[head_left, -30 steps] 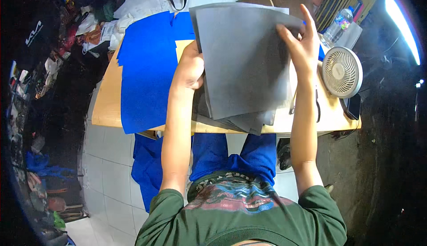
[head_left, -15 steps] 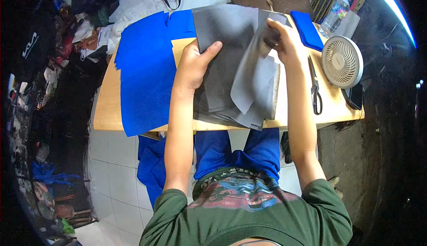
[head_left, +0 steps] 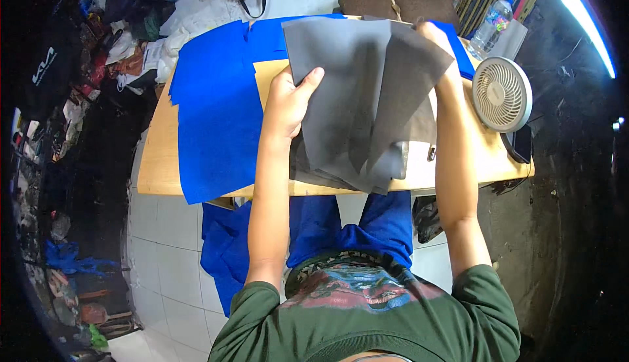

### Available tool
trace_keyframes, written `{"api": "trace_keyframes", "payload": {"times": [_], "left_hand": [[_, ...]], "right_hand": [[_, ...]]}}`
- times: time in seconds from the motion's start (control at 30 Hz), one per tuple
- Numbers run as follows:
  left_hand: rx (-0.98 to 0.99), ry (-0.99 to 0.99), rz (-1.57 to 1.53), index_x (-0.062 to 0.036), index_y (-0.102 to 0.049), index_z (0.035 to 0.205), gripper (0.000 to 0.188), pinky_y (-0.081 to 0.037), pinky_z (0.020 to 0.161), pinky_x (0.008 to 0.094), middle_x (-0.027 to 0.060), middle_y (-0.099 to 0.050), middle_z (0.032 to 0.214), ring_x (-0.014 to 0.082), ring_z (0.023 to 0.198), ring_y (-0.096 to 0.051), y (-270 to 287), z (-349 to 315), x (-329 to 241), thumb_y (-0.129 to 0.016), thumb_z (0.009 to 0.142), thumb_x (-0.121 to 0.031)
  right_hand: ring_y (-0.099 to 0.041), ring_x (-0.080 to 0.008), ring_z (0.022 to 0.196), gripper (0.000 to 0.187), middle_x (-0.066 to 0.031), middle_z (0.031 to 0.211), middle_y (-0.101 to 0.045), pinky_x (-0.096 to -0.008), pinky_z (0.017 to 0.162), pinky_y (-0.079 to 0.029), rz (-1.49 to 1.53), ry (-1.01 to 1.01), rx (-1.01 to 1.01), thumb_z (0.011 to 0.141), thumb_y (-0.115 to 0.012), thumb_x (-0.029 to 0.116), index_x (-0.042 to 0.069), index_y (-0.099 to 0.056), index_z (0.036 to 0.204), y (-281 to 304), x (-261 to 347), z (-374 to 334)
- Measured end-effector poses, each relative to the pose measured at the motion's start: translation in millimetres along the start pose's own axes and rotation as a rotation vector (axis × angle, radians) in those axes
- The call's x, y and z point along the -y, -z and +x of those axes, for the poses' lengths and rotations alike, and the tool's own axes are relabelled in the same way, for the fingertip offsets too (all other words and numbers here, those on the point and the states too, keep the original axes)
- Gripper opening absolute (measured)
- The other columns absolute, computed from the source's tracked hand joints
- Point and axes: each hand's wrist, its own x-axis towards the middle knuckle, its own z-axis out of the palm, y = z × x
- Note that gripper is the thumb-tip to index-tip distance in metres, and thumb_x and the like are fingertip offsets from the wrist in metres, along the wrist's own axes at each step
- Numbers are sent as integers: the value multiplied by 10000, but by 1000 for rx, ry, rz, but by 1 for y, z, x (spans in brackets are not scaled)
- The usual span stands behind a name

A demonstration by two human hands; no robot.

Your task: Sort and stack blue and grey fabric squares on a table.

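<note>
My left hand [head_left: 288, 103] grips the left edge of a stack of dark grey sheets [head_left: 337, 93], its thumb lying on top. The sheets are thin and look like cloth or felt. My right hand [head_left: 440, 51] is closed at the far right corner of one thin grey sheet [head_left: 409, 87], which is lifted and slants over the right part of the stack. That sheet hides most of my right fingers. To the left of the stack, large bright blue sheets [head_left: 219, 119] lie in layers and overhang the table's near edge.
On the wooden table's [head_left: 157, 159] right side stand a round white fan [head_left: 501, 93] and a water bottle [head_left: 491, 28], with a dark phone [head_left: 519, 144] beside the fan. A folded blue cloth [head_left: 462, 54] lies behind my right forearm. A brown cushion-like bundle [head_left: 393, 0] sits beyond the far edge.
My right hand has moved right and slightly away from me, drawing the lifted grey sheet out to the right. My right forearm now covers most of the scissors. My left hand stays nearly in place.
</note>
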Motion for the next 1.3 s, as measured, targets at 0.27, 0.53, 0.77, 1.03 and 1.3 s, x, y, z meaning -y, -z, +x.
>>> {"api": "trace_keyframes", "payload": {"times": [0.27,0.53,0.77,1.03,1.3], "left_hand": [[-129,137,13,43,-563,1043,237,-486,711,295,109,-621,962,168,828,-592,-3,-6,-7,-553,819,-32],[-26,109,-208,27,-561,1048,242,-480,708,286,94,-618,954,163,815,-595,10,-7,6,-510,816,-23],[-19,115,-169,19,-564,1041,228,-476,703,277,89,-615,951,151,820,-589,13,-8,4,-518,825,-39],[-69,131,-134,4,-560,1065,252,-457,739,279,82,-609,966,154,850,-577,12,-6,0,-525,868,-150],[-98,-14,180,30,-521,1105,321,-400,812,256,55,-581,999,107,901,-511,11,-2,0,-561,862,-175]], "right_hand": [[-570,-237,546,499,-192,565,-538,-352,559,-451,24,-28,206,670,-601,391,-99,-607,764,47,74,16],[-590,-181,701,459,-116,812,-630,-298,638,-465,531,-243,56,724,-661,369,-52,-618,898,-15,17,1],[-585,-122,731,270,-62,861,-625,-242,649,-474,1328,-390,410,785,-640,222,6,-618,946,-42,14,-14],[-583,-124,706,319,-61,836,-624,-251,626,-479,1322,-401,242,754,-674,249,-4,-622,941,-53,12,-13],[-608,-160,733,540,-120,853,-633,-271,660,-491,880,-236,-103,680,-736,345,-45,-592,1025,-45,26,-16]]}}
